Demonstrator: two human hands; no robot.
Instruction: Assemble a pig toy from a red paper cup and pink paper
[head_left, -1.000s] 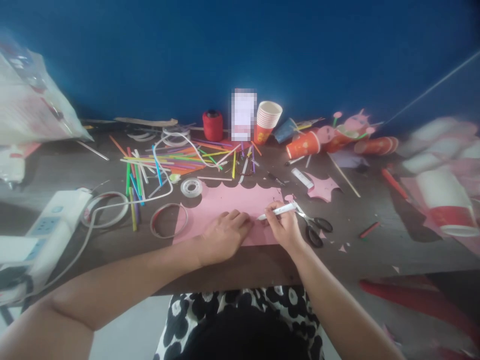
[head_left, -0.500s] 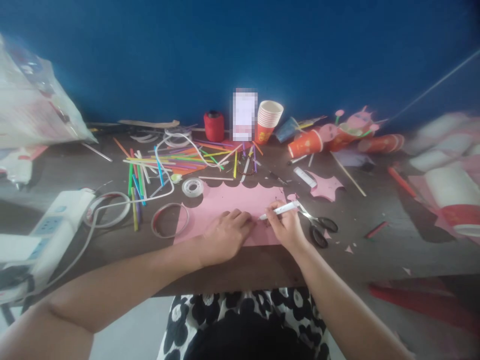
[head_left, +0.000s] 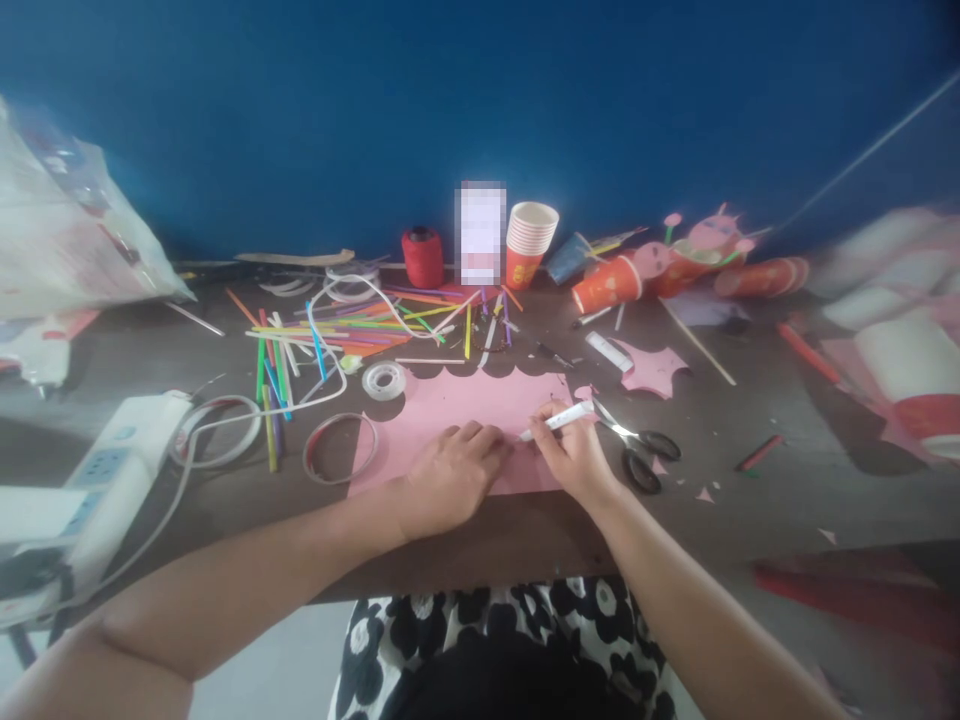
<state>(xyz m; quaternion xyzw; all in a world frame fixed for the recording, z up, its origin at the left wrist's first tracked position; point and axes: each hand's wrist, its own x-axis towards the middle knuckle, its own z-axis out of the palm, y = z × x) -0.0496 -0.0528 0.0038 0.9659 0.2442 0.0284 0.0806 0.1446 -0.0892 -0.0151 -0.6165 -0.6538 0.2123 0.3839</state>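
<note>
A sheet of pink paper with a scalloped far edge lies on the dark table in front of me. My left hand rests on it, fingers bent and close together; what may be under its fingertips is hidden. In my right hand is a white marker pen, its tip pointing left, down at the paper beside my left fingertips. Just right of that hand lie scissors with black handles, blades partly spread. A roll of clear tape and a ring of tape sit by the paper's left side.
Coloured sticks are strewn at the back left, crossed by a white cable near a power strip. Along the wall stand red thread and stacked paper cups. A pink cutout and a glue stick lie right.
The view has shifted slightly. Both hands keep nearly the same place on the pink paper, with the marker pen still in the right hand.
</note>
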